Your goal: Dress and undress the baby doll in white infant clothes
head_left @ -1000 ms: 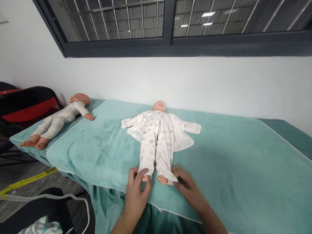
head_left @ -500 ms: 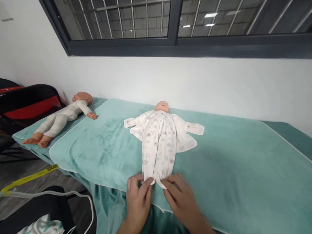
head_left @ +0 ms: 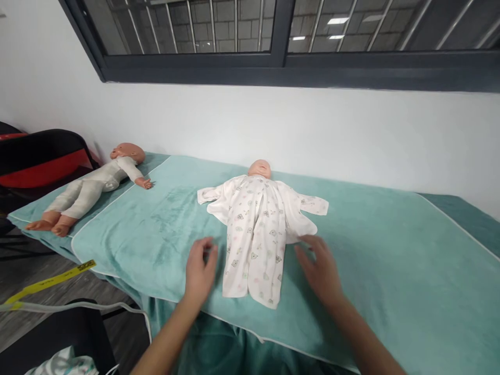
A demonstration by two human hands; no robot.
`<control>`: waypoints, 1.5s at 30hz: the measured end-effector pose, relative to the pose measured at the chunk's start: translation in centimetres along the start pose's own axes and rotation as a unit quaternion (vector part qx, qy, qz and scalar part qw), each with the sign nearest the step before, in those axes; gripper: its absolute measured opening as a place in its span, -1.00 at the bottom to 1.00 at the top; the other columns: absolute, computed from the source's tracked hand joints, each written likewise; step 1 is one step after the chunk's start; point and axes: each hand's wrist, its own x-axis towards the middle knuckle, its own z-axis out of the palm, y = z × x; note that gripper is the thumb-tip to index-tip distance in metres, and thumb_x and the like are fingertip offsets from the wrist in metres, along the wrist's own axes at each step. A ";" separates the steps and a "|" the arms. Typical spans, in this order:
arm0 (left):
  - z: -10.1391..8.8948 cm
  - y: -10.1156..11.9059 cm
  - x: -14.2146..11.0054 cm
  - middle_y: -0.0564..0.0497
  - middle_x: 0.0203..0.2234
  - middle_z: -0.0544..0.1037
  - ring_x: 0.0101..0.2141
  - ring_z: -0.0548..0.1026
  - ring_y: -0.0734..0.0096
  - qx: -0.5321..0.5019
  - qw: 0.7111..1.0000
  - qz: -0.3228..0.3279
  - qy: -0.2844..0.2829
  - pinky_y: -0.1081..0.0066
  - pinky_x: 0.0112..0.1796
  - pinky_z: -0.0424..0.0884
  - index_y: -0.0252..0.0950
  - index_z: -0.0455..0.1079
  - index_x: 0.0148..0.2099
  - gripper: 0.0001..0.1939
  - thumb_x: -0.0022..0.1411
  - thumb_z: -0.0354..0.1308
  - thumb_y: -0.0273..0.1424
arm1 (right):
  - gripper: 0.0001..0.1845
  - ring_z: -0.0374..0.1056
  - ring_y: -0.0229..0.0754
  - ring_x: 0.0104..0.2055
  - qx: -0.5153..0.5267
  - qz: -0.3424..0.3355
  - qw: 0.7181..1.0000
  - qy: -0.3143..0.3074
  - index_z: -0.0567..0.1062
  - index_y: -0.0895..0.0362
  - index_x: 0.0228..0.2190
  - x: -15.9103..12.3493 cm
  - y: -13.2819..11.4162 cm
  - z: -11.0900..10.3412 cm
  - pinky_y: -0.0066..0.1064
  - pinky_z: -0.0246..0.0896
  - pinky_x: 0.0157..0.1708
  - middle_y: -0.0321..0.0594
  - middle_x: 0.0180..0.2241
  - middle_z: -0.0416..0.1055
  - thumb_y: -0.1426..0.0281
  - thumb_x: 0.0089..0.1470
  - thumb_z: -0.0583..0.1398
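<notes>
A baby doll (head_left: 260,168) lies on its back on the green cloth, head toward the wall. It wears a white printed outfit (head_left: 255,239) with the sleeves spread out and the legs lying flat; the cuffs cover the doll's feet. Left of the trouser legs, my left hand (head_left: 201,271) hovers with thumb and fingers apart, holding nothing. On the other side, my right hand (head_left: 320,268) is likewise open, its fingertips close to the jacket's lower right edge. Whether they touch the fabric I cannot tell.
A second doll (head_left: 96,187) in a plain white suit lies at the left end of the green-covered table (head_left: 390,260). Black and red chairs (head_left: 47,161) stand beyond it. A dark seat (head_left: 54,338) with a crumpled printed cloth (head_left: 64,363), a pale tube and yellow tape are lower left.
Both hands pulled the trouser cuffs down over the doll's feet and brought them together. They have since let go, moved apart and upward to either side of the legs.
</notes>
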 end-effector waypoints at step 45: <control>4.8 -2.5 10.8 -0.12 -0.22 0.46 -0.25 0.45 0.27 0.253 0.946 0.201 -0.015 0.36 -0.28 0.36 -0.24 0.45 -0.10 -0.69 0.28 -0.09 -0.54 | -0.69 0.41 -0.18 -0.13 0.089 -0.040 0.968 -0.231 0.43 0.11 -0.09 19.0 -10.3 11.5 -0.32 0.27 -0.10 -0.20 -0.12 0.50 0.26 0.17 0.11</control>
